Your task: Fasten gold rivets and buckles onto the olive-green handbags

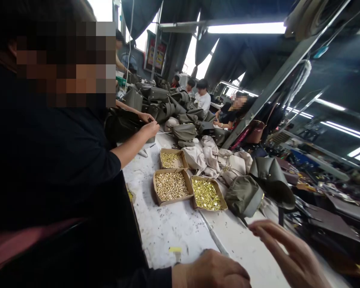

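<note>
My left hand (214, 270) is at the bottom centre, low over the white table (156, 234), its fingers curled. What it holds, if anything, is hidden. To its right, my right hand (294, 250) is raised, thumb and fingertips close together and a gap behind them. Its fingertips are beside the strap end of an olive bag (243, 196); whether they grip it is unclear. Beyond my hands are a box of small gold pieces (172, 186), a box of yellow-gold pieces (208, 194) and a smaller box (171, 159).
A person in dark clothing (63, 160) fills the left side, both hands (150, 126) at a dark bag. Pale bags (210, 154) and dark olive bags (162, 100) are heaped beyond the boxes. A slanted metal post (258, 104) rises behind. Other people sit farther back.
</note>
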`<state>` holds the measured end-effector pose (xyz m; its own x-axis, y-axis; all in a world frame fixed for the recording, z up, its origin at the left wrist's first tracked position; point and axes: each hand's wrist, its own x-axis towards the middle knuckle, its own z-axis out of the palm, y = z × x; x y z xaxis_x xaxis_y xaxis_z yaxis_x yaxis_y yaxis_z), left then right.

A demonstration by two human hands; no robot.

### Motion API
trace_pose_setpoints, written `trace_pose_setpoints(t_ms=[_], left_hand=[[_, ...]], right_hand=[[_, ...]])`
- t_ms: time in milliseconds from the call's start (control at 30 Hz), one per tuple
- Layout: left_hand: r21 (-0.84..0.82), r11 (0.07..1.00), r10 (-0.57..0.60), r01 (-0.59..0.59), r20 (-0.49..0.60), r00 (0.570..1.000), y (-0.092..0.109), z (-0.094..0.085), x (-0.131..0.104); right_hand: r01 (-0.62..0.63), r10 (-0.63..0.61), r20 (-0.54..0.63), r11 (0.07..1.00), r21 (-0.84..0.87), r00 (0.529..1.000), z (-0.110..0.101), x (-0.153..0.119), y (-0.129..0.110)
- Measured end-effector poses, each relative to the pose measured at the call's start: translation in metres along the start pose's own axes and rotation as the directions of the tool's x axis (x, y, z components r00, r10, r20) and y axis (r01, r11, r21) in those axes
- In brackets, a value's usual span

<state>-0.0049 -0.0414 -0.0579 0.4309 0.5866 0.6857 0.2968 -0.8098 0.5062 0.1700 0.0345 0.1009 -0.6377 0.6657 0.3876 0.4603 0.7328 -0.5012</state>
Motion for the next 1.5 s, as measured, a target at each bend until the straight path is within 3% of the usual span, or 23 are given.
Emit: trace_pose_setpoints(t_ms=[100,200,267,333,400,467,633,700,767,833,967,1167,1300,1500], left_hand=[[-0.03,1.0,0.001,-0.001,-0.01,1.0,-0.007,0.005,-0.003],[-0.005,1.0,0.009,-0.01,-0.041,0.999,-0.004,0.007,-0.001],[0.097,0.995,0.017,-0.009,-0.077,0.997,0.003,-0.003,0.002],[0.24,0.971,0.02,0.01,-0.122,0.992,0.011,-0.027,0.003],[0.332,0.941,0.002,0.065,-0.197,0.98,0.012,-0.068,0.002],[0.393,0.907,-0.027,0.151,-0.302,0.953,0.001,-0.126,-0.003],[0.509,0.787,0.013,0.349,-0.579,0.815,-0.069,-0.288,-0.02],[0.558,0.732,0.086,0.39,-0.644,0.76,-0.099,-0.333,-0.026],[0.617,0.678,0.171,0.399,-0.661,0.731,-0.126,-0.358,-0.032],[0.669,0.634,0.261,0.388,-0.657,0.707,-0.149,-0.369,-0.037],[0.744,0.566,0.411,0.356,-0.629,0.66,-0.18,-0.372,-0.046],[0.815,0.495,0.528,0.301,-0.557,0.641,-0.185,-0.375,-0.048],[0.832,0.475,0.523,0.287,-0.529,0.668,-0.179,-0.375,-0.05],[0.816,0.493,0.398,0.303,-0.52,0.755,-0.176,-0.37,-0.054]], right_hand=[[0.108,-0.094,0.22,0.993,-0.056,0.971,0.04,0.069,-0.019],[0.281,-0.157,0.425,0.927,-0.247,0.891,0.098,0.118,-0.029],[0.359,-0.134,0.548,0.873,-0.329,0.826,0.133,0.14,-0.029],[0.404,-0.128,0.607,0.848,-0.344,0.784,0.163,0.153,-0.026],[0.44,-0.121,0.65,0.825,-0.354,0.75,0.186,0.16,-0.023],[0.463,-0.103,0.677,0.802,-0.377,0.729,0.203,0.163,-0.02],[0.468,-0.062,0.679,0.77,-0.434,0.731,0.224,0.161,-0.017],[0.473,-0.067,0.677,0.766,-0.435,0.732,0.228,0.159,-0.018],[0.479,-0.082,0.674,0.767,-0.428,0.734,0.23,0.158,-0.019],[0.48,-0.096,0.668,0.771,-0.419,0.738,0.232,0.158,-0.019],[0.458,-0.114,0.641,0.794,-0.401,0.759,0.232,0.155,-0.02],[0.276,-0.024,0.531,0.873,-0.402,0.847,0.229,0.152,-0.022],[0.159,0.049,0.496,0.916,-0.368,0.867,0.227,0.153,-0.015],[0.087,0.122,0.553,0.938,-0.337,0.824,0.231,0.155,-0.009]])
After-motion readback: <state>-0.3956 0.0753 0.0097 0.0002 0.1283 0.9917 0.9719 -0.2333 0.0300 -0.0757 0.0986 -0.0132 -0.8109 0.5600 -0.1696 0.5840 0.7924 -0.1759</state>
